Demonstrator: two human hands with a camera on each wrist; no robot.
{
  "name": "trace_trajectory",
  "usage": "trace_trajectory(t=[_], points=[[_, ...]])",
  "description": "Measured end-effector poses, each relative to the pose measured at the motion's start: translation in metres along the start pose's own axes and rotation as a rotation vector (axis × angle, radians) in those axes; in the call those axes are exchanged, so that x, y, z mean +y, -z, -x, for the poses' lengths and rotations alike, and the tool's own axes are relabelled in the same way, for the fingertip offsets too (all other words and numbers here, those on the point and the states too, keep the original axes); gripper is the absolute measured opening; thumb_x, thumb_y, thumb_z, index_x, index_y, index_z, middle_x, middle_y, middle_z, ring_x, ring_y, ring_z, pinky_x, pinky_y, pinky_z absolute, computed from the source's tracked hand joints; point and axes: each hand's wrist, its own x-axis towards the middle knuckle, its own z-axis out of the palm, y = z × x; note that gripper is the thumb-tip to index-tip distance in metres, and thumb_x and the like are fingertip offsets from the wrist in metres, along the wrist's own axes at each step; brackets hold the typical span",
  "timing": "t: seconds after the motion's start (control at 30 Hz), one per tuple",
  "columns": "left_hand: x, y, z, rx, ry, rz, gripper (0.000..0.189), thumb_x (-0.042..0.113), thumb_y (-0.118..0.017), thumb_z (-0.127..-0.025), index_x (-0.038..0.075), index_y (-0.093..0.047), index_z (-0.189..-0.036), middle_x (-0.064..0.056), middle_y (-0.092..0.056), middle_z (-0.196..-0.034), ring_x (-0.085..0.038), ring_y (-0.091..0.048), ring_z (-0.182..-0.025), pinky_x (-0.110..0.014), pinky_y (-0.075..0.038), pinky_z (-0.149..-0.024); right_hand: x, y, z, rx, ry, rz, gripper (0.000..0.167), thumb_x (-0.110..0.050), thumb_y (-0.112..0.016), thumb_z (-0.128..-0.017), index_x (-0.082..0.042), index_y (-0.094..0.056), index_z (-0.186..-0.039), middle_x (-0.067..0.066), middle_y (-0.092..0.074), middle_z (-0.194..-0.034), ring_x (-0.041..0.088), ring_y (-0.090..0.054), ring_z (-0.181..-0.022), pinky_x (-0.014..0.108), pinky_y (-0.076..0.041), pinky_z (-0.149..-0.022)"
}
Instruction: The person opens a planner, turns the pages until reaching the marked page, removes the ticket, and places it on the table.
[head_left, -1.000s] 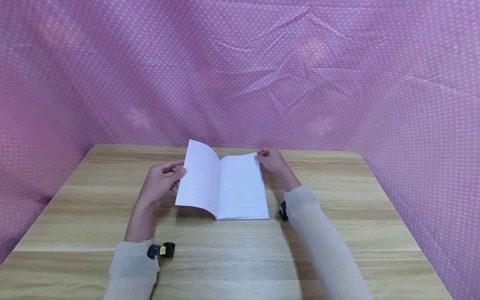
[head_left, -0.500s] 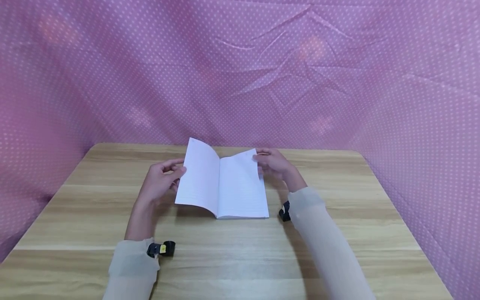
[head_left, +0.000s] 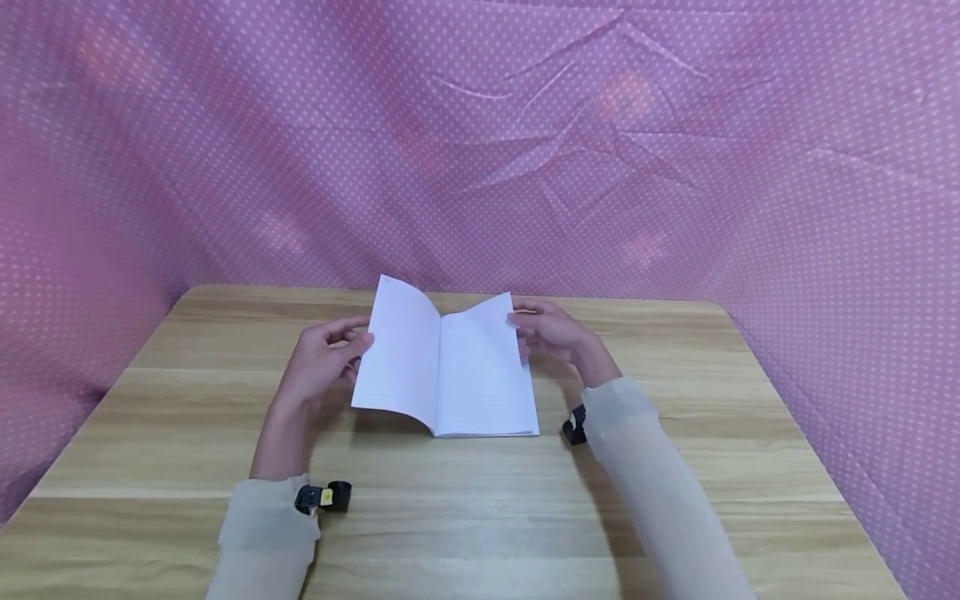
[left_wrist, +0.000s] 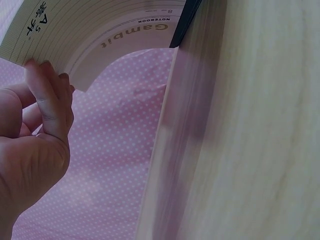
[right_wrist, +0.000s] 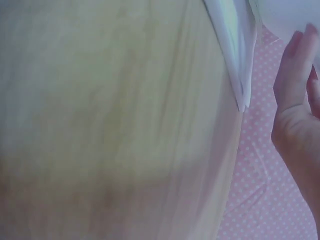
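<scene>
An open notebook (head_left: 486, 375) with white ruled pages lies on the wooden table. Its left side (head_left: 397, 350) is raised and curved, and my left hand (head_left: 321, 358) pinches that side's outer edge, thumb in front. In the left wrist view the bent cover (left_wrist: 120, 40) shows the printed words "Gambit" and "NOTEBOOK", with my left fingers (left_wrist: 47, 95) against it. At the upper right corner, my right hand (head_left: 553, 327) pinches a lifted page, its thumb on the front. The right wrist view shows my right hand (right_wrist: 300, 105) beside the fanned page edges (right_wrist: 240, 60).
The wooden table (head_left: 480, 517) stretches out around the notebook. A pink cloth with white dots (head_left: 480, 167) hangs behind and along both sides. Small black cameras (head_left: 324, 497) are worn at the wrists, over beige sleeves.
My right hand has lifted the right page's upper corner higher and its fingers have spread behind the page; its wrist shifted slightly right. My left hand and the raised left side stay nearly still.
</scene>
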Motion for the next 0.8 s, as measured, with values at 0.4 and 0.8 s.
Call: trace_trajectory(t=[0.4, 0.8], points=[[-0.001, 0.001, 0.0, 0.001, -0.015, -0.025, 0.044, 0.019, -0.066, -0.101, 0.0, -0.058, -0.14, -0.015, -0.06, -0.102, -0.012, -0.06, -0.065, -0.028, -0.057, -0.054, -0.007, -0.014, -0.002, 0.038, 0.027, -0.152, 0.04, -0.012, -0.051, -0.107, -0.004, -0.045, -0.145, 0.012, -0.061, -0.121, 0.024, -0.062, -0.104, 0.034, -0.06, -0.082], [0.001, 0.001, 0.0, -0.002, -0.008, -0.034, 0.043, 0.02, -0.066, -0.101, 0.001, -0.06, -0.139, -0.015, -0.059, -0.102, -0.012, -0.059, -0.063, -0.029, -0.058, -0.054, -0.016, -0.038, -0.007, 0.089, 0.064, -0.284, 0.025, -0.005, -0.057, -0.102, -0.005, -0.052, -0.127, 0.009, -0.06, -0.113, 0.02, -0.06, -0.096, 0.026, -0.057, -0.076]])
